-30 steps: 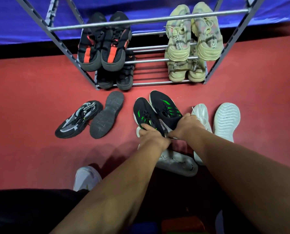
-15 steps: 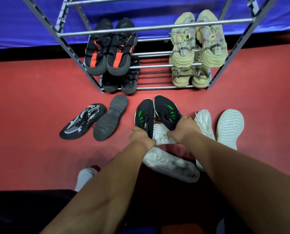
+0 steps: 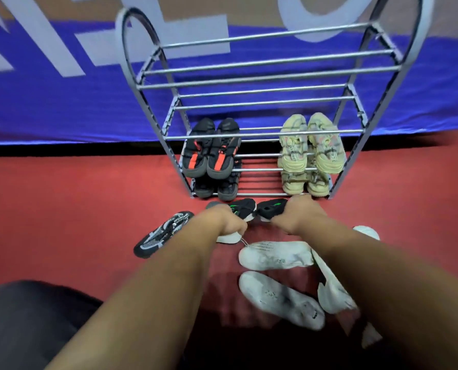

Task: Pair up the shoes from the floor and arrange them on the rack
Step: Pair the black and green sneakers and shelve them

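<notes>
Shoes nearest, the white shoes (image 3: 276,256), lie unsorted on the red floor. Beyond them, left hand (image 3: 222,220) and right hand (image 3: 300,214) each grip one of the black-and-green sneakers (image 3: 245,206), side by side just before the shoe rack (image 3: 262,134). Step judged: carrying a matched pair. The next move calls for lifting both onto a bare upper tier.

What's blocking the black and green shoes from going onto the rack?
Nothing visible. The left hand and right hand hold the black-green shoes, one each, just before the rack, whose upper shelves are bare. The black-red pair and yellow pair sit lower, at the sides.
</notes>
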Demonstrator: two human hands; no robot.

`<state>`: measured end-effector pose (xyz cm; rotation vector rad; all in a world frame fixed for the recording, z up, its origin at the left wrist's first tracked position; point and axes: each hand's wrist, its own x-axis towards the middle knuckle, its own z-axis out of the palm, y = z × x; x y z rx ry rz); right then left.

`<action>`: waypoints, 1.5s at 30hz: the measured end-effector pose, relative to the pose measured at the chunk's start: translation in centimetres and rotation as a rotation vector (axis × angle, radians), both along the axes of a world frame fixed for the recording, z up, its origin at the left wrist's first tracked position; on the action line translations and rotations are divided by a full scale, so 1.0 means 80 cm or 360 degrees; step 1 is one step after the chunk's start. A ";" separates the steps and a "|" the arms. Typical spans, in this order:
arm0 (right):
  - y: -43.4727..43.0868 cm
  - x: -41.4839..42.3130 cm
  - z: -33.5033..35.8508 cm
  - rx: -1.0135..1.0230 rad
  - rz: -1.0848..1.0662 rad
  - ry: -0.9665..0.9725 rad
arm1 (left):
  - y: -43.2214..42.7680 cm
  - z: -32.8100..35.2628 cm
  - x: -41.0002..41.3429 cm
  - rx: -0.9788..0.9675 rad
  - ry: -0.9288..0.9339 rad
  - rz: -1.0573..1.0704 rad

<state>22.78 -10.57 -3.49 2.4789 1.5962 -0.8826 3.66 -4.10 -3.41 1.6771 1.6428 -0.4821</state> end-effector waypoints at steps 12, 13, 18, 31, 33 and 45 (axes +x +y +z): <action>0.023 -0.017 0.230 0.0593 0.0052 -0.0028 | 0.064 0.243 -0.103 0.0501 -0.0165 0.0087; 0.022 -0.016 0.228 0.0671 -0.0015 0.0008 | 0.066 0.247 -0.109 0.0545 -0.0217 0.0147; 0.048 -0.024 0.188 0.0916 -0.0309 0.0365 | 0.071 0.222 -0.107 0.0742 -0.0440 0.0385; 0.170 -0.074 0.116 0.1260 -0.0385 0.0662 | 0.171 0.145 -0.079 0.1003 -0.0664 0.0791; 0.190 -0.072 0.109 0.1280 -0.0403 0.0639 | 0.184 0.137 -0.077 0.1051 -0.0625 0.0755; 0.256 -0.095 0.074 0.1163 -0.0590 0.0492 | 0.232 0.103 -0.058 0.1172 -0.0554 0.0649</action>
